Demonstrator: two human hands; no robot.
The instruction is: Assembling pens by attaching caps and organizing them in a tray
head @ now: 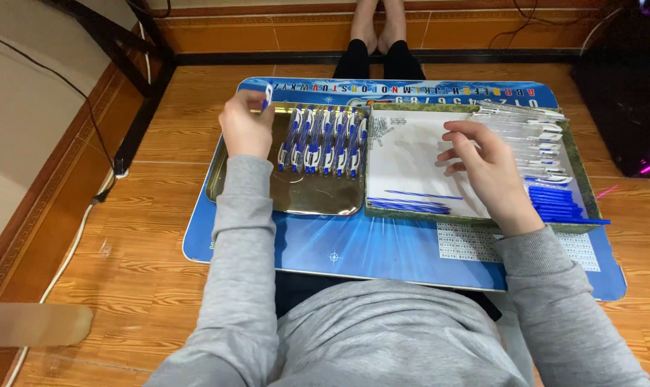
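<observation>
My left hand [244, 127] is raised over the left end of a gold metal tray [318, 201] and pinches a small white and blue pen part. A row of several assembled blue and white pens [323, 140] lies in that tray. My right hand [482, 168] hovers with fingers spread over a green-rimmed tray [475, 218] lined with white paper. Near it lie clear pen barrels [532, 129], blue refills [557, 204] at the right, thin blue refills [411, 204] at the front, and a small heap of springs [381, 129].
Both trays sit on a blue lap table [382, 247] over my legs, on an orange wooden floor [153, 244]. A black cabinet with coloured lights [626, 86] stands at the right; cables [103, 179] run along the left wall.
</observation>
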